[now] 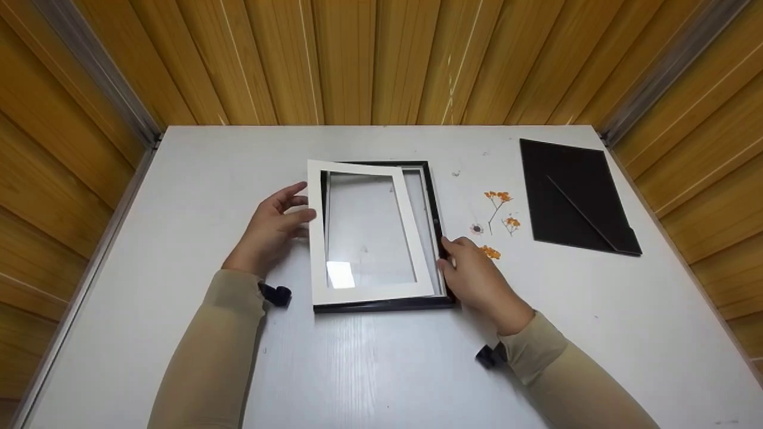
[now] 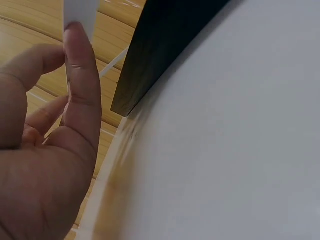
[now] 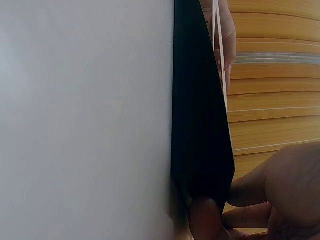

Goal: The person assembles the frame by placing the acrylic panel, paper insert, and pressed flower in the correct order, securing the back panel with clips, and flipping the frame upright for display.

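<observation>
A black picture frame (image 1: pixel 381 305) lies on the white table in front of me, with clear glass showing inside it. Over it, skewed and raised on the left, is a white mat board (image 1: pixel 318 256) with a rectangular window. My left hand (image 1: pixel 265 229) pinches the mat's left edge between thumb and fingers. In the left wrist view the thumb lies along the white mat (image 2: pixel 82 15), apart from the dark frame side (image 2: pixel 160 55). At the frame's lower right side, my right hand (image 1: pixel 477 274) grips the rim; its fingertips curl around the frame corner (image 3: pixel 200 115) in the right wrist view.
Right of the frame lie several dried flowers: orange sprigs (image 1: pixel 498 195) and a small pale bloom (image 1: pixel 476 229). An orange cluster (image 1: pixel 490 252) is partly behind my right hand. Farther right rests a black backing board (image 1: pixel 572 202) with a stand leg. Wood-look panels (image 1: pixel 381 65) border the table.
</observation>
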